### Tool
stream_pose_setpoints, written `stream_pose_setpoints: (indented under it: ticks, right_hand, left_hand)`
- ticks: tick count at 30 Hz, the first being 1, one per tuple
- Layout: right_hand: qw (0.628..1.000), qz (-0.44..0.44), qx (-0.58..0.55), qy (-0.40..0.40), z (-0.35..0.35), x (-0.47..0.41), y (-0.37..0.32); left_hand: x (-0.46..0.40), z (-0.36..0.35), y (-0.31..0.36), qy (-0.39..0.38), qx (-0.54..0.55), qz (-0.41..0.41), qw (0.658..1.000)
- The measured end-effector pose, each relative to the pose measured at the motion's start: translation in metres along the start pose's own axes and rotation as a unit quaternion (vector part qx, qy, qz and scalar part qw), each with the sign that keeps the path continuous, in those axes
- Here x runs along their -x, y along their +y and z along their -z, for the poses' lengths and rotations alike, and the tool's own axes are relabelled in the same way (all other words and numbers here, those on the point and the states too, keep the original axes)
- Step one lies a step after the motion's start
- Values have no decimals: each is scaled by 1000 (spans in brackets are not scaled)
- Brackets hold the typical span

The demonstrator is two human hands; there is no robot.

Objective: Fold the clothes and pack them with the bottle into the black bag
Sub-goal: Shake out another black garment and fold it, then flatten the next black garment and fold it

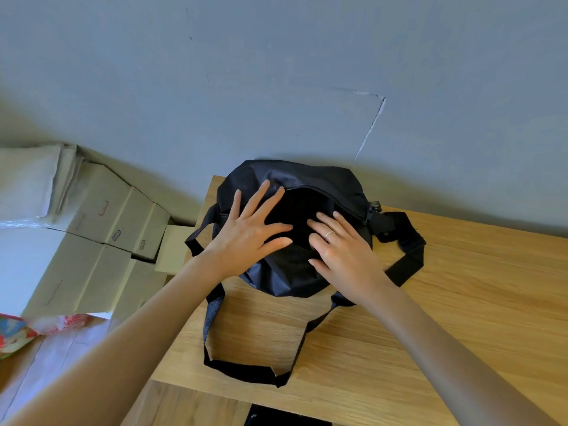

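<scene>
The black bag (295,176) lies on the wooden table (461,302) against the wall, its zip open along the top. Inside the opening I see only dark cloth; no bottle shows. My left hand (249,235) lies flat on the bag's left side with fingers spread and straight. My right hand (341,250) lies flat on the bag's right side, fingers straight, pressing down beside the opening. The bag's handle loop (239,368) trails toward the table's front edge, and a wide strap (405,256) curls off to the right.
Several cardboard boxes (116,216) are stacked on the floor left of the table. A patterned cloth (18,333) lies at the far left edge. A grey wall rises behind the table. A dark object (285,418) peeks out below the table's front edge.
</scene>
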State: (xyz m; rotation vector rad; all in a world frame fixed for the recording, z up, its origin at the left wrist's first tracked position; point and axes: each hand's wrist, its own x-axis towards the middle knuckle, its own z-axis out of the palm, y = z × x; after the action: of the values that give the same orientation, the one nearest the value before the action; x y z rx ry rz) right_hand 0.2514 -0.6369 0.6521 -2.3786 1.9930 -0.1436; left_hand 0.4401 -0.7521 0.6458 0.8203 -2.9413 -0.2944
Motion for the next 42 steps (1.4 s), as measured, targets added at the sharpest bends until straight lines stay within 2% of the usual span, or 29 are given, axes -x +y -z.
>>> stream_pose_setpoints:
  ticks: [5,11,14,19,26,33,42]
  right_hand:
    - [999,-34,-32,-1,-3,13,5]
    - [998,-34,-43,-16,-4,19,12]
    - [998,-27,-57,-11,0,17,13]
    - [996,-24,-79,17,11,22,12]
    - [996,-66,-50,38,25,51,35]
    - [989,-130,-56,37,34,114,94]
    - [982,-183,-21,40,51,239,205]
  left_hand:
    - [3,-9,-2,-54,-16,23,998]
    - [5,-4,-1,-78,3,34,996]
    - [6,6,2,-53,33,31,998]
    - [7,17,14,24,60,-19,998]
    - [-18,24,44,31,42,-84,995]
    - [-63,14,107,3,7,-120,993]
    - [-136,-18,249,-38,45,-133,989]
